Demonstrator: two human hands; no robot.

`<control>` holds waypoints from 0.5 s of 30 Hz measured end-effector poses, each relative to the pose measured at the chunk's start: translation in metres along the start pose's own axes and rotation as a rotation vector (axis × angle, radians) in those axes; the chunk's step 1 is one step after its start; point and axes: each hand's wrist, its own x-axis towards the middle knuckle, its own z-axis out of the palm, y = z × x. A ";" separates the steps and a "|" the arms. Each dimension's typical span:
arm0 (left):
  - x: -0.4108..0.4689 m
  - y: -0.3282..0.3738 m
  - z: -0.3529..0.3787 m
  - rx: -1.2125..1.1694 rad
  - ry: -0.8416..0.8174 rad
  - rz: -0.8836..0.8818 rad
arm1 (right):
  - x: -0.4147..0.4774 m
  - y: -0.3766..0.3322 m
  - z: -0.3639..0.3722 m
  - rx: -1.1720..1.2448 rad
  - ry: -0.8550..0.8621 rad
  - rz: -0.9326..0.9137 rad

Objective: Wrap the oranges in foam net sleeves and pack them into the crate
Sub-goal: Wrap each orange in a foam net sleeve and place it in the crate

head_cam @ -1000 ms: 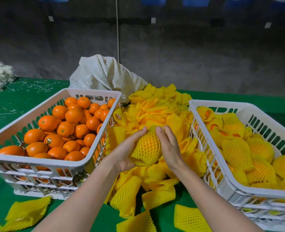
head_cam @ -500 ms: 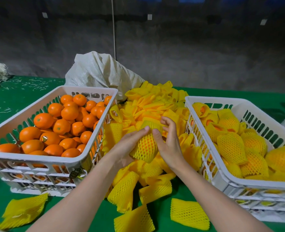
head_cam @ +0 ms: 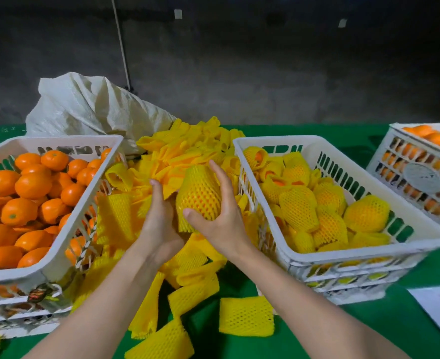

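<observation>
My right hand [head_cam: 221, 224] has the orange [head_cam: 200, 200], already inside its yellow sleeve [head_cam: 199, 177]. The thumb is hooked across the near lower side and the fingers are curled round the far right side. My left hand [head_cam: 159, 221] lies against the sleeve's left lower edge with the fingers nearly straight, touching rather than gripping. The orange is held just above the pile of loose sleeves [head_cam: 188, 149] in the middle of the table [head_cam: 395, 320], between the two big baskets. Its sleeve stands roughly upright, with the open top leaning a little away from me. The crate [head_cam: 369, 251] for the wrapped fruit lies directly to the right. Its near left corner is just beside my right wrist, so the right hand is plainly the nearer one. As I judge it, the move is a short carry rightward over the crate's left rim by that hand alone. The left hand is nearer the basket of bare oranges [head_cam: 12, 274] towards the table's left edge.
</observation>
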 end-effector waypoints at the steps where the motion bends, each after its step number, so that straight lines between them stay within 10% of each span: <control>1: 0.003 -0.006 0.008 -0.016 0.025 0.031 | 0.002 -0.002 -0.011 -0.010 0.021 -0.015; 7: 0.031 -0.067 0.061 0.558 0.259 0.445 | 0.026 0.007 -0.087 -0.064 0.211 -0.025; 12: 0.069 -0.102 0.110 1.177 0.040 0.753 | 0.055 0.046 -0.161 -0.226 0.387 0.137; 15: 0.087 -0.119 0.128 1.721 -0.114 0.631 | 0.081 0.074 -0.213 -0.448 0.405 0.334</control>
